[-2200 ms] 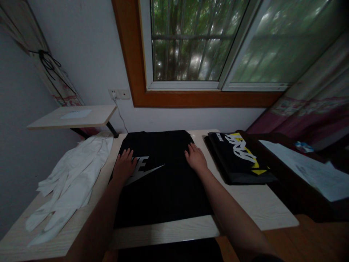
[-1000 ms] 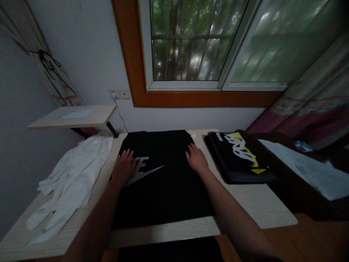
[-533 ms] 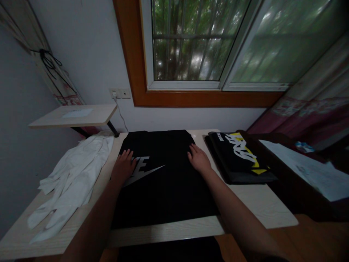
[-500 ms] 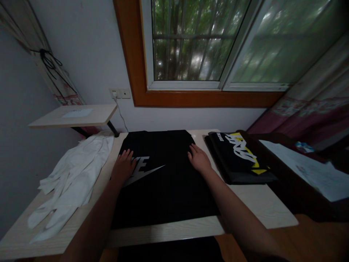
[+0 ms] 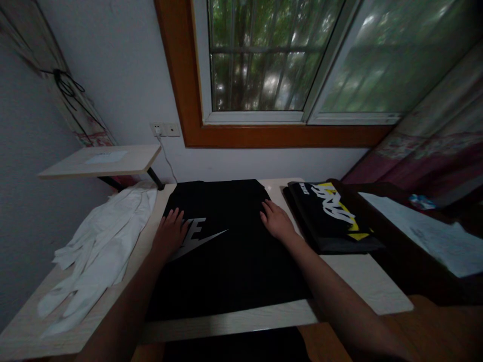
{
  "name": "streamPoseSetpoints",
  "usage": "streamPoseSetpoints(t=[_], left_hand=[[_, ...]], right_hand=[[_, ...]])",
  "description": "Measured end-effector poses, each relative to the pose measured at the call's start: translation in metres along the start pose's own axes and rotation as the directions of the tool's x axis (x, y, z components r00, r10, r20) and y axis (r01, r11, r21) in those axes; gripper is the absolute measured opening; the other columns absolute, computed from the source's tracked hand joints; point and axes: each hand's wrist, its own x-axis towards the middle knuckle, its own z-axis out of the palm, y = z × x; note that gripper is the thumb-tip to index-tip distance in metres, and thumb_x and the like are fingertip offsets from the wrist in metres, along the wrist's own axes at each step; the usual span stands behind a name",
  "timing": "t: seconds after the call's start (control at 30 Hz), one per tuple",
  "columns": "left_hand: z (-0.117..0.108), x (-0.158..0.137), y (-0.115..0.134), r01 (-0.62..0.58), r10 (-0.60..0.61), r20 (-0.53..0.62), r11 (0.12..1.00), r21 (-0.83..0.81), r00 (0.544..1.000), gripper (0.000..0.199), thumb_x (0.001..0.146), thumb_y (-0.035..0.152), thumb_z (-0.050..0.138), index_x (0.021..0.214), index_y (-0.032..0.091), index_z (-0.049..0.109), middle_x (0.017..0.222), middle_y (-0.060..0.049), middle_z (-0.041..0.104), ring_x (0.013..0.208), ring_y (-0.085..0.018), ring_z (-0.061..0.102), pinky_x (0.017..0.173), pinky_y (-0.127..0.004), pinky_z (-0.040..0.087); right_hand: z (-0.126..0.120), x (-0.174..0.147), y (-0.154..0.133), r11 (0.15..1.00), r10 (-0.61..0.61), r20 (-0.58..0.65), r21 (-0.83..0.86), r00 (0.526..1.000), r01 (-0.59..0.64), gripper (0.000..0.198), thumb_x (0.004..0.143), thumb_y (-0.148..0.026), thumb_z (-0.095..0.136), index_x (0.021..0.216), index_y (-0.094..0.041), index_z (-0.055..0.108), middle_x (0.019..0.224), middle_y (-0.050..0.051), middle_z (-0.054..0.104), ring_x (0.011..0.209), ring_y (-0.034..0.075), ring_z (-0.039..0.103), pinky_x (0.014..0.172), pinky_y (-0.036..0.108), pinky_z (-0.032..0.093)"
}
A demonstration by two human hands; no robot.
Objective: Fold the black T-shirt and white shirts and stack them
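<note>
A black T-shirt with a grey swoosh print is spread flat on the pale wooden table, its sides tucked so that it forms a broad rectangle. My left hand lies on its left side, fingers stretched out, covering part of the printed letters. On the right edge of the shirt rests my right hand, palm down with the fingers extended. Neither hand grips the cloth.
Folded dark clothes with a white and yellow print are stacked to the right. White garments lie loosely at the left, beneath a small raised shelf. A window is behind the table. Farther right lies a pale sheet.
The shirt's lower edge has spread slightly outward at both corners. My hands stay in nearly the same places on the cloth.
</note>
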Motion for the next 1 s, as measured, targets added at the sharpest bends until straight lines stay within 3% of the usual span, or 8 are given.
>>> streamPoseSetpoints(t=[0.23,0.5,0.67,0.77,0.9,1.0], left_hand=[[-0.005,-0.014,-0.004,-0.070,0.069,0.033,0.998,0.004,0.997,0.056,0.103,0.042,0.037,0.151,0.017,0.046,0.162,-0.017,0.036,0.152,-0.036,0.028,0.119,-0.059,0.029],[-0.005,-0.033,-0.006,-0.100,0.099,0.058,0.995,0.017,0.993,0.063,0.101,0.052,0.037,0.154,0.019,0.042,0.164,-0.016,0.033,0.154,-0.035,0.024,0.122,-0.057,0.025],[-0.021,-0.038,-0.004,-0.120,0.124,0.071,0.991,-0.063,0.990,0.057,0.099,0.051,0.042,0.150,0.027,0.049,0.155,-0.010,0.050,0.149,-0.035,0.034,0.118,-0.057,0.033],[-0.038,-0.037,-0.006,-0.146,0.154,0.105,0.986,-0.076,0.982,0.043,0.098,0.040,0.047,0.138,0.032,0.060,0.143,-0.009,0.061,0.141,-0.036,0.045,0.111,-0.057,0.040],[-0.058,-0.031,-0.010,-0.289,0.282,0.178,0.957,0.014,0.943,0.035,0.096,0.019,0.045,0.118,0.027,0.071,0.126,-0.012,0.069,0.121,-0.032,0.060,0.102,-0.050,0.046],[-0.066,-0.023,-0.009,-0.175,0.160,0.174,0.982,0.073,0.972,0.034,0.101,0.030,0.040,0.106,0.023,0.073,0.105,-0.011,0.074,0.098,-0.027,0.069,0.086,-0.041,0.050]], right_hand=[[-0.002,-0.007,0.012,0.998,-0.068,0.004,-0.001,0.998,0.068,0.054,0.103,-0.041,0.043,0.147,-0.012,0.052,0.154,0.015,0.049,0.141,0.028,0.046,0.119,0.042,0.034],[-0.016,-0.017,0.014,0.996,-0.086,0.035,0.009,0.996,0.086,0.051,0.102,-0.045,0.044,0.142,-0.016,0.056,0.146,0.015,0.054,0.133,0.029,0.052,0.115,0.041,0.039],[-0.027,-0.016,0.011,0.997,-0.073,0.037,0.007,0.997,0.072,0.044,0.103,-0.047,0.043,0.132,-0.018,0.062,0.136,0.014,0.059,0.126,0.030,0.055,0.107,0.041,0.043],[-0.032,-0.013,0.010,0.996,-0.081,0.030,-0.024,0.996,0.082,0.041,0.104,-0.045,0.041,0.123,-0.019,0.065,0.127,0.014,0.063,0.118,0.030,0.057,0.104,0.040,0.044],[-0.037,-0.011,0.010,0.993,-0.099,0.033,-0.061,0.995,0.101,0.037,0.105,-0.043,0.040,0.114,-0.019,0.067,0.118,0.013,0.065,0.111,0.029,0.059,0.100,0.040,0.044],[-0.042,-0.009,0.009,0.991,-0.101,0.049,-0.080,0.994,0.104,0.037,0.105,-0.043,0.039,0.109,-0.019,0.068,0.113,0.013,0.067,0.107,0.029,0.059,0.098,0.039,0.044]])
